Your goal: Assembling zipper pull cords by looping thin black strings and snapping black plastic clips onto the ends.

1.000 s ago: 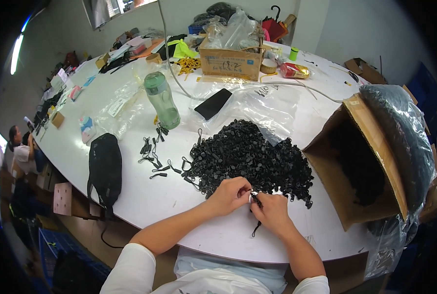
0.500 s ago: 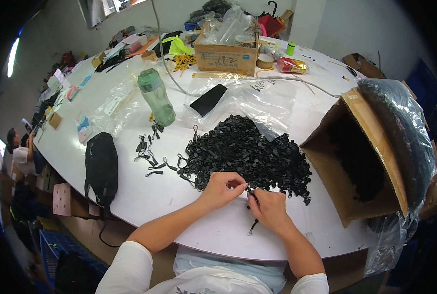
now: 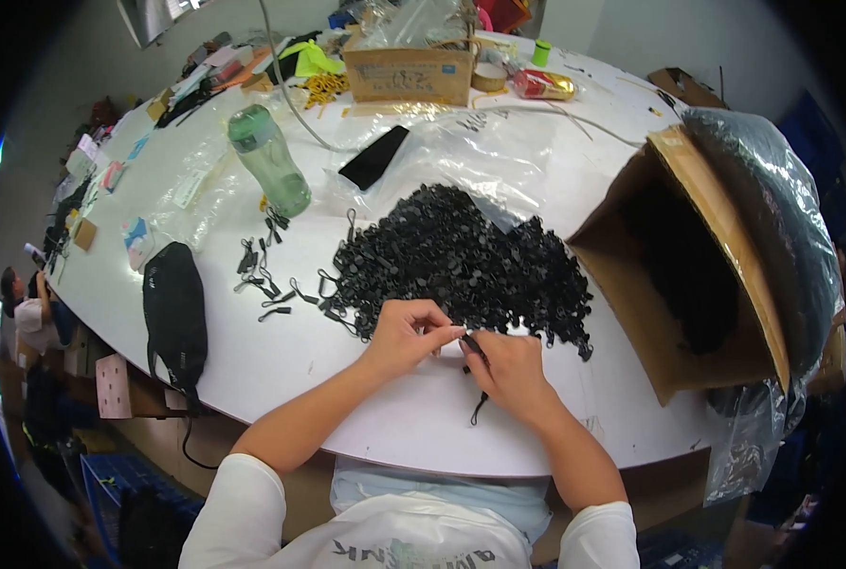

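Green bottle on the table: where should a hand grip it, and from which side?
Probably mid-body on the green bottle, coming from the left: its tall, rounded side suits a wrapping grip, while the cable passes on its right and black loops lie near its base.

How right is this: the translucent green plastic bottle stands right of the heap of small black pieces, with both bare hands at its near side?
No: in the head view the translucent green plastic bottle stands left of the heap of small black pieces. The bare left hand and right hand are at the heap's near side.
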